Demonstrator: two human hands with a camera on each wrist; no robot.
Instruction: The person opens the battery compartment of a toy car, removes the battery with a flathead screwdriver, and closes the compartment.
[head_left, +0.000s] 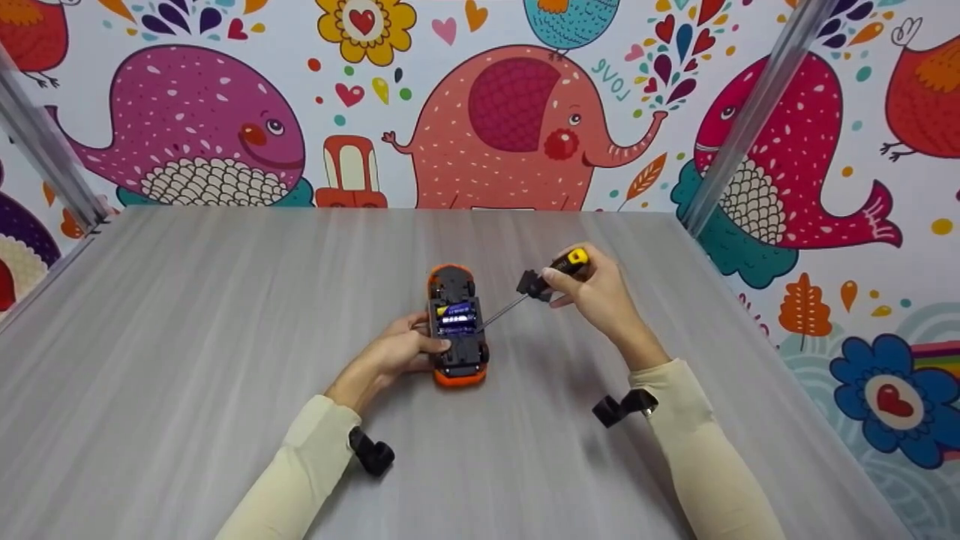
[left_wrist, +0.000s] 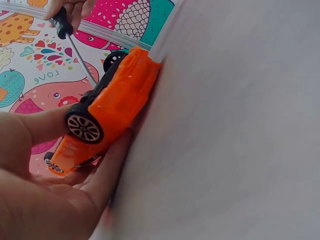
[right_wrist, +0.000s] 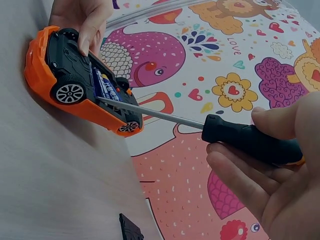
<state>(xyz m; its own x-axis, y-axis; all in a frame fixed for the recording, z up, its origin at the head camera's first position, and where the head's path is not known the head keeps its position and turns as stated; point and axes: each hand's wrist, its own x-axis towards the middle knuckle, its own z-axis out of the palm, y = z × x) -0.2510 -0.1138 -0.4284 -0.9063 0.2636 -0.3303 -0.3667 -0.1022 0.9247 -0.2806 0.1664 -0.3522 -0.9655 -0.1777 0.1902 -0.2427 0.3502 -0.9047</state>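
Observation:
An orange toy car (head_left: 458, 376) is turned wheels-up, its black underside facing me. Purple batteries (head_left: 455, 319) sit in its uncovered battery compartment. My left hand (head_left: 401, 346) grips the car, thumb on the underside and fingers beneath the body (left_wrist: 125, 95). In my right hand (head_left: 600, 292) is a screwdriver (right_wrist: 250, 139) with a black handle and yellow end, held between thumb and fingers. Its metal shaft (right_wrist: 165, 116) slants down to the car, and the tip is right at the compartment's edge beside the batteries.
A small black plastic piece (right_wrist: 131, 228) lies on the grey wood-grain table (head_left: 225, 315), partly behind the screwdriver handle in the head view. Black mounts (head_left: 373, 453) stick out from both sleeves. A wall (head_left: 360, 112) printed with cartoon animals borders the table, with metal posts (head_left: 757, 120) at the corners.

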